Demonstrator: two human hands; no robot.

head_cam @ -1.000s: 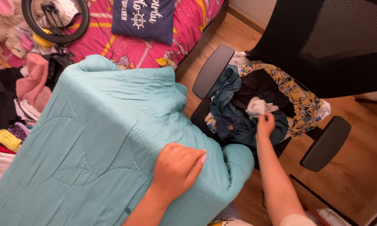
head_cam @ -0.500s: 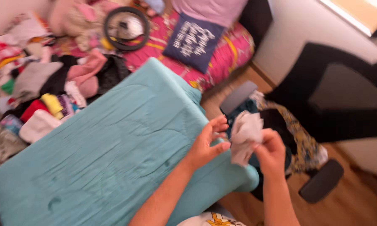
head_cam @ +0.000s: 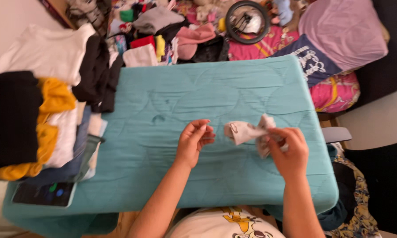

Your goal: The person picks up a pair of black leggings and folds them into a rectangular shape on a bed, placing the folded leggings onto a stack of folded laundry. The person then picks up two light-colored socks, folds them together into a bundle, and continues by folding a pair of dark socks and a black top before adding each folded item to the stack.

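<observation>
A small pale grey-white fabric sock (head_cam: 247, 131) hangs crumpled just above the turquoise quilted cover (head_cam: 185, 101), held up so it can be worked in the air. The right hand (head_cam: 289, 152) pinches its bunched end between thumb and fingers; the left hand (head_cam: 194, 142) hovers beside the free end, fingers loosely curled and holding nothing. Folded garments, black, yellow and white (head_cam: 39, 119), sit stacked along the cover's left edge, leaving its middle free, with loose clothes heaped on the bed (head_cam: 269, 44) beyond.
</observation>
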